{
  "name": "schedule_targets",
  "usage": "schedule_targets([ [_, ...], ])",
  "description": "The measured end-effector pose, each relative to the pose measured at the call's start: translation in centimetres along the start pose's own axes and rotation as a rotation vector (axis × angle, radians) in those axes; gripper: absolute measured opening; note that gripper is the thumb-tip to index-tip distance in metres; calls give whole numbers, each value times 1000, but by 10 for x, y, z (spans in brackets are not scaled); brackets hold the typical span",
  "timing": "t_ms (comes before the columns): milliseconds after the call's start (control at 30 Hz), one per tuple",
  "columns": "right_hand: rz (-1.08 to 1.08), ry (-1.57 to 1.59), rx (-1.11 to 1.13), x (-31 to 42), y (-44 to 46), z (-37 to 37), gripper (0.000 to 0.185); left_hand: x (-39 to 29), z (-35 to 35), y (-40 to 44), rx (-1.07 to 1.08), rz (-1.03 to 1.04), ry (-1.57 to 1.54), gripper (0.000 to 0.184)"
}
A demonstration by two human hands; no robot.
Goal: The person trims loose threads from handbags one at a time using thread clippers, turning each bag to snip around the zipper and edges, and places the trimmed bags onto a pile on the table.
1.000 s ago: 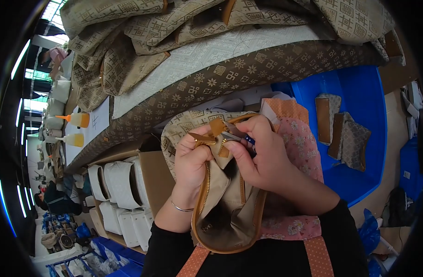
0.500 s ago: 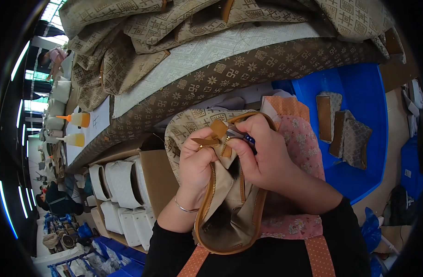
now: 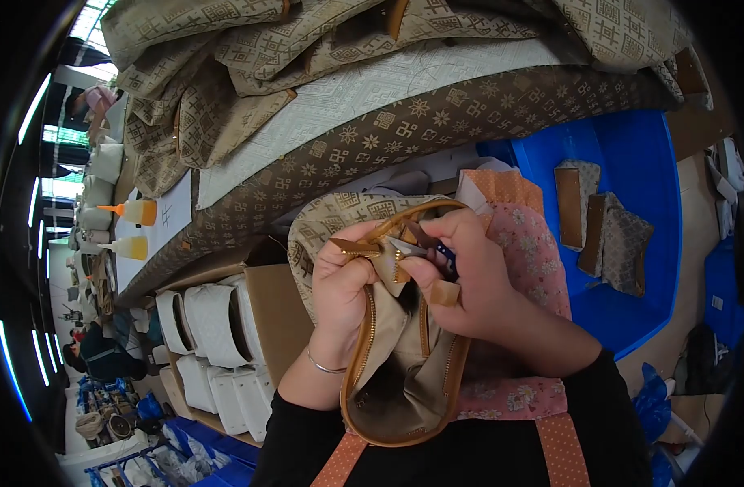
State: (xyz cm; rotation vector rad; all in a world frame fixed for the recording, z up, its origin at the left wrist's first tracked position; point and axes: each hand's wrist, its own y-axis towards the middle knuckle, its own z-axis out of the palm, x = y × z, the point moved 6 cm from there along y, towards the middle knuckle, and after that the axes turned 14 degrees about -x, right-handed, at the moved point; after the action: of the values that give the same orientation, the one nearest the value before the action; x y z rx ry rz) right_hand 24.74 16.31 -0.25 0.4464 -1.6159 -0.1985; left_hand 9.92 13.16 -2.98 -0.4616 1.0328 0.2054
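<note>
From where I sit I can read no words, brands or numbers. Toward the left of the frame I make out 1 dark mark (image 3: 166, 214), like a "#", on a white sheet (image 3: 176, 200). At the far right, 1 small white label (image 3: 717, 304) on a blue container (image 3: 721, 278) is too small to read.

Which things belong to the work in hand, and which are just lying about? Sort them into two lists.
In the work:
open zipped bag, held in the left hand
pointed metal tool, held in the right hand
small brown tab, at the right hand

Apparently just lying about:
squeeze bottles
white cases in the cardboard box
patterned pieces in the blue bin
heaped patterned material
</note>
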Motion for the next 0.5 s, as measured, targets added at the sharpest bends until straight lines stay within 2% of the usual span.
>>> schedule_targets([
  [100,28,-21,44,-2,1,3,34,-2,4,-2,14,2,-22,47],
  [167,-94,-50,-7,2,1,3,31,-3,5,-3,26,12,-44,48],
  [267,-153,-66,-23,5,3,1,28,-3,2,-2,36,4,-39,48],
  [333,-170,-104,-9,5,3,1,26,-2,4,-2,133,-66,-130,45],
  [467,-213,-99,3,3,1,-2,28,-7,11,-3,117,-27,-8,46],
  [500,-214,-100,4,1,0,1,28,-9,14,-2,107,-52,-47,40],
])
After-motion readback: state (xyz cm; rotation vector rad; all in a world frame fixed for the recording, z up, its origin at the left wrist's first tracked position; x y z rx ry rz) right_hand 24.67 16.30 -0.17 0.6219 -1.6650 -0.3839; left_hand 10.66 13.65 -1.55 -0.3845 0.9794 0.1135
